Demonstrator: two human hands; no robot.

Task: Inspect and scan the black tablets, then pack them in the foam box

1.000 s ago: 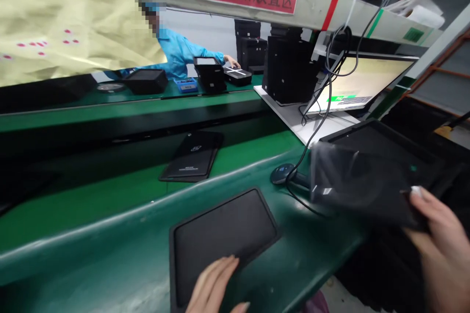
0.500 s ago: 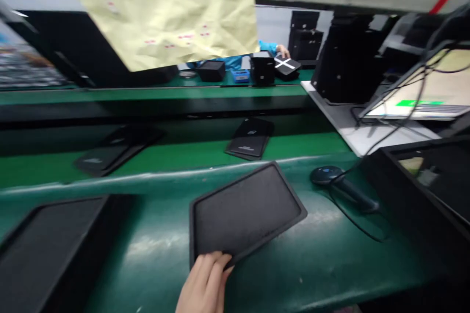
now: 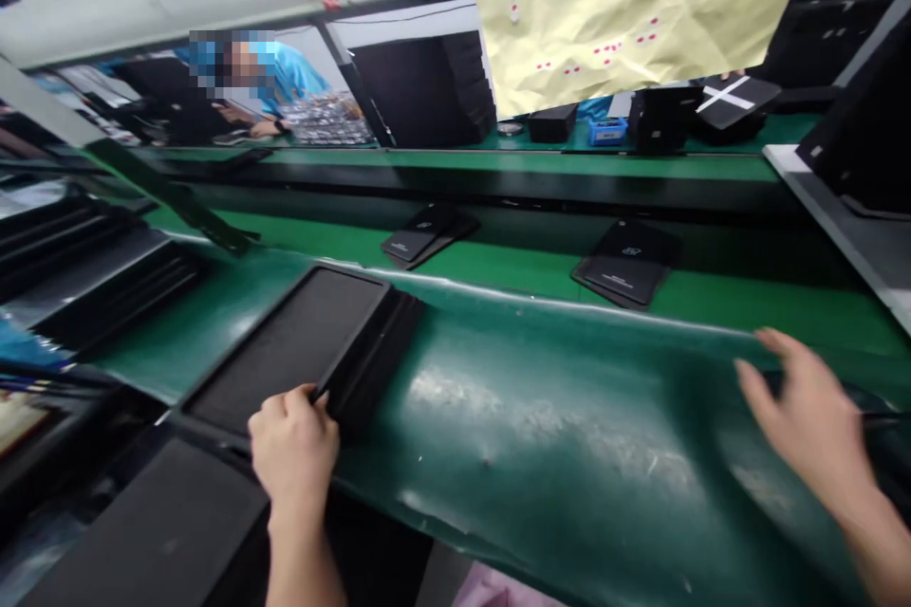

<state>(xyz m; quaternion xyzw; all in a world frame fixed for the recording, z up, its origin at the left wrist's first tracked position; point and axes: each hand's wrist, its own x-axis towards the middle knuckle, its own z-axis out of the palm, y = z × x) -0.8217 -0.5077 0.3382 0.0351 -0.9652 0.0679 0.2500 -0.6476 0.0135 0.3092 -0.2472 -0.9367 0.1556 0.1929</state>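
Note:
My left hand is closed on the near right edge of a shallow black tray. This tray lies on top of a stack of black trays at the left of the green work surface. At the right, my right hand is open above the surface, thumb and fingers apart, with nothing in it. A dark object, partly hidden, sits right behind that hand and wrist.
Thin black panels lie in two small piles on the green strip behind the work surface, the other pile farther left. A slanted post stands at left. A yellow sheet hangs overhead. Across the line, a person in blue works.
The view has swung left. The tray, held over the middle of the surface before, now lies on the left stack under my left hand. My right hand has come into view.

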